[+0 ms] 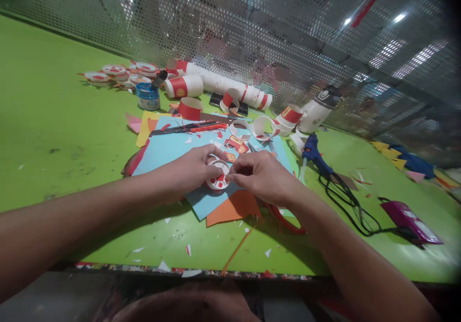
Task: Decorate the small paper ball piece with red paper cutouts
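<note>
- Head view: left hand (pixel 194 169) grips a round white paper disc (pixel 217 182), just beside the right hand (pixel 264 173).
- Right fingertips pinch together; anything held is hidden.
- Red patches (pixel 221 184) already mark the disc; what remains is unclear.

Qty: 1 L hand (pixel 194 168), 1 R hand (pixel 264 174), 1 white disc (pixel 219 183) w/ several red bits. Cups: 1 long stack (pixel 225 81) & 1 short stack (pixel 192 86), lying. Min. 2 cut white rings (pixel 257 130). Far L: min. 4 decorated discs (pixel 114 70), overlapping, exact no. unclear. Also 1 blue jar (pixel 148 99), 1 glue gun (pixel 317 158), 1 magenta device (pixel 412 221), 1 white vessel (pixel 316 114).
</note>
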Demonstrator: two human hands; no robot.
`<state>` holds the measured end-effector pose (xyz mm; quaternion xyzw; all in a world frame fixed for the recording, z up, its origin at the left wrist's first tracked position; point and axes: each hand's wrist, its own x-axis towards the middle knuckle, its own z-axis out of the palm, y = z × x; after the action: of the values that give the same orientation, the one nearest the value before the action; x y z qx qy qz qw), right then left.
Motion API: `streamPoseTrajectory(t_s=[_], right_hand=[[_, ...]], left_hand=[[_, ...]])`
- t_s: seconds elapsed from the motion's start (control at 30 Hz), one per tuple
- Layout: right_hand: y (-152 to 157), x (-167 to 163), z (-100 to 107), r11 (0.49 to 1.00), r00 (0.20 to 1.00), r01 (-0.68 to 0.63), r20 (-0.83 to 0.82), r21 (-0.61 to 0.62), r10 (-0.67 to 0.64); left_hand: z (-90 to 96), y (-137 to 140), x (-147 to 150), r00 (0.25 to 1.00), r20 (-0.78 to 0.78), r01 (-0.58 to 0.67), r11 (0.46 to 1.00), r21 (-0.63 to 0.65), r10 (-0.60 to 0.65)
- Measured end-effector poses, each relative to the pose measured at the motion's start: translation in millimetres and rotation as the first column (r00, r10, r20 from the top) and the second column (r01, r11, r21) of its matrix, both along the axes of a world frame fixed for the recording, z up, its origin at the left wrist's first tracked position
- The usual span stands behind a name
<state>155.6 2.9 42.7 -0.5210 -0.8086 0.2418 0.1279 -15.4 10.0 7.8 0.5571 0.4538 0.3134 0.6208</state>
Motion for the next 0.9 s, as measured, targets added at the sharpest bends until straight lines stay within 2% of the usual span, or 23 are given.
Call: streamPoseTrajectory(t_s=[0.53, 0.9], right_hand=[[-0.6, -2.0, 3.2, 0.998, 0.996, -0.04, 0.08, 0.044, 0.036], [-1.5, -0.7, 1.1, 0.994, 0.993, -0.072, 0.104, 0.085, 0.063]], left_hand=[[1.7, -1.2, -0.2, 0.999, 0.046, 0.022, 0.999, -0.041, -0.02], [-0.4, -0.4, -0.7, 0.998, 0.043, 0.04, 0.999, -0.021, -0.039]])
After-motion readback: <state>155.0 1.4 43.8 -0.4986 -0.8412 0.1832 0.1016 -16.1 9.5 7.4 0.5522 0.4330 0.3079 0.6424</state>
